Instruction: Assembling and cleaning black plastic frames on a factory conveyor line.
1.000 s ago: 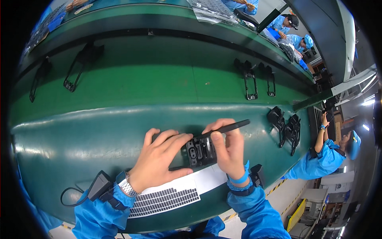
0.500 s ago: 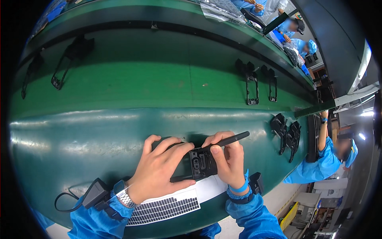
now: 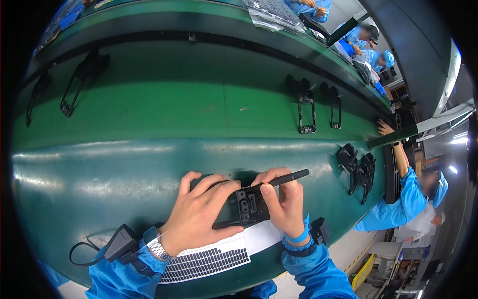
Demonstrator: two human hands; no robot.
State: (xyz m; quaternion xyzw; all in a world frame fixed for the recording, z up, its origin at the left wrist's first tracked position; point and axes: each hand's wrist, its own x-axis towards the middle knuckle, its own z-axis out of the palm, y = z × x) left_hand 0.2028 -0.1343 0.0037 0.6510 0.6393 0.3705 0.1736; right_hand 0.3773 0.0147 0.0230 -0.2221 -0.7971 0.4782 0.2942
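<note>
The black housing is on the bench between your hands. Your left hand grips its left end, thumb against fingers; right hand pinches the black pen-like tool. Housing's probably light, stiff, slickish plastic; hold outer edges.

left hand: fingers and thumb around the left end of a black plastic housing
right hand: pinching a black pen-shaped tool that pokes out past the fingers
white sheet: rows of little black rectangles, just below the left thumb
</note>
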